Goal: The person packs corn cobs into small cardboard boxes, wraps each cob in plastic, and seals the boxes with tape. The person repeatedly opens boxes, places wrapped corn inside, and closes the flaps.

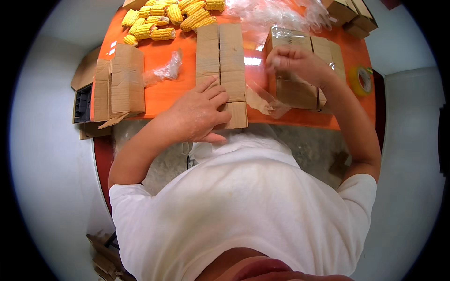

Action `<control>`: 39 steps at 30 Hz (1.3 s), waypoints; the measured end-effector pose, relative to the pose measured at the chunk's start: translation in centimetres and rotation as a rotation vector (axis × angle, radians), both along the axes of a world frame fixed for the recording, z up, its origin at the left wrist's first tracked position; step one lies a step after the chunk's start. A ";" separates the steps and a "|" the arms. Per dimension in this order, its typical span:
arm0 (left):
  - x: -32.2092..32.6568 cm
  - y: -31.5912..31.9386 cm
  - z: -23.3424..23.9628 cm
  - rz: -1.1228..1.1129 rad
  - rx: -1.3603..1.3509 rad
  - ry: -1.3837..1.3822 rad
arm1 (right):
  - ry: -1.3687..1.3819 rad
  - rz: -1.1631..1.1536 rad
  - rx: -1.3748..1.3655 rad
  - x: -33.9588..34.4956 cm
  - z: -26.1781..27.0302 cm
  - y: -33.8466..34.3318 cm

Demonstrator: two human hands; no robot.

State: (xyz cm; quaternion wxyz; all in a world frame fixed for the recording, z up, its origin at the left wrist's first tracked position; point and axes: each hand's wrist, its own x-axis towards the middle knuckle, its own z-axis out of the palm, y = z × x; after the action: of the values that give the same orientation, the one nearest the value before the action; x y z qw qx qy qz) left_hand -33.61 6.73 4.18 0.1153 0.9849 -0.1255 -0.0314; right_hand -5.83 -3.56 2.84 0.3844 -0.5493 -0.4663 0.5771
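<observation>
My left hand lies with spread fingers on the near part of a narrow cardboard box, whose top flaps meet at a lengthwise seam. My right hand is raised over the left part of a second cardboard box, its fingers curled in. Whether anything thin is pinched in them is too blurred to tell. Clear tape shines on that box's far end. Between the two boxes lies a crumpled strip of clear tape with brown paper stuck to it.
Corn cobs are heaped at the far left of the orange table, near clear plastic bags. A tape roll sits at the right edge. Another cardboard box and crumpled plastic film are at left; more boxes stand far right.
</observation>
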 end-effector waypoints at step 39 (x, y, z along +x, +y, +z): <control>-3.3 -0.4 -9.2 0.443 -0.098 -0.655 | -0.873 0.243 0.133 0.8 0.9 16.4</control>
State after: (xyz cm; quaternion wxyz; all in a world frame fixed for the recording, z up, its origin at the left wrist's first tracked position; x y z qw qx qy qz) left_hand -36.91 6.37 -4.97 0.1202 0.9393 0.0584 0.3160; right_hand -4.98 12.80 3.69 0.1158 -0.6564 -0.6820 0.3011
